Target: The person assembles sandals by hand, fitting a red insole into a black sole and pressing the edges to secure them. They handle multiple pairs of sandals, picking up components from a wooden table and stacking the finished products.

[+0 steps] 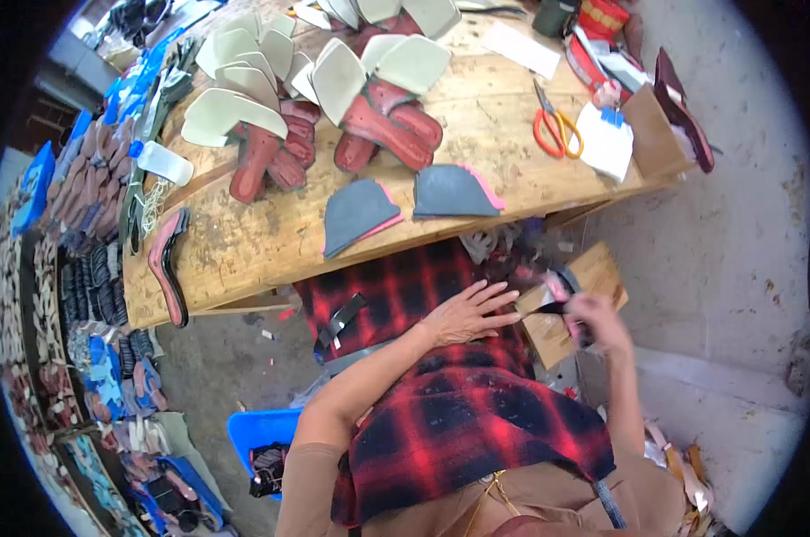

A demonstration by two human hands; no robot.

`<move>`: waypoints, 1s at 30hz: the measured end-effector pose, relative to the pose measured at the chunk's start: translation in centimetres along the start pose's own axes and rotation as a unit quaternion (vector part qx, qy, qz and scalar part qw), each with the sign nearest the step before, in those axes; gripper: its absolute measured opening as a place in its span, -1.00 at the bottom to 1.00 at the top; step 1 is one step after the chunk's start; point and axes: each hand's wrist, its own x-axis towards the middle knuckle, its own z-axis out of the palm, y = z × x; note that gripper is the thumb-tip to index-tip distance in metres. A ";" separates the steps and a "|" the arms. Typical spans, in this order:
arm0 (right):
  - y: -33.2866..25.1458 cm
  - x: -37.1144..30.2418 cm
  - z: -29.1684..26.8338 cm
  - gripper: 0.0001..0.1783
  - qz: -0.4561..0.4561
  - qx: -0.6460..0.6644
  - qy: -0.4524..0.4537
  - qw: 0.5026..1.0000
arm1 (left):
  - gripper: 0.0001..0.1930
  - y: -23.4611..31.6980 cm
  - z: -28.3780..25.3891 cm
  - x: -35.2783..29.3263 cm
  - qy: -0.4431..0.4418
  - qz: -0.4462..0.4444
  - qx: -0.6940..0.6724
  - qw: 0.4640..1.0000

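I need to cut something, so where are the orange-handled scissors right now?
In the head view, the orange-handled scissors lie on the right part of the wooden worktable, just left of a white sheet with a blue clip and above the grey curved shoe pieces.

Packages and labels: brown cardboard box (653, 134) at the surface's (271, 242) three-o'clock edge, white paper sheet (605, 143) with small blue tag (612, 116) beside it.

The right hand (595, 320) is motion-blurred; what it pinches, perhaps a pink-edged piece (559, 288), is unclear, and the wood block (593, 277) partly hides under it
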 end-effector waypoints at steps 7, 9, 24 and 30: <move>-9.9 -2.7 -12.2 -0.80 -0.336 0.429 0.218 0.810 | -0.61 -0.5 3.8 1.2 -0.086 -0.033 -0.038 0.995; -12.7 -2.3 -8.6 -0.78 -0.314 0.353 0.212 0.855 | -0.56 -0.2 2.5 1.7 -0.133 -0.060 -0.035 0.989; -11.9 2.1 22.0 -0.78 -0.196 0.040 -0.210 0.957 | -0.03 5.7 -16.6 -7.9 0.361 -0.262 -0.706 0.551; -9.1 1.0 21.5 -0.63 -0.079 -0.228 -0.335 0.911 | -0.67 6.1 -10.7 -9.2 0.430 -0.341 -0.727 0.413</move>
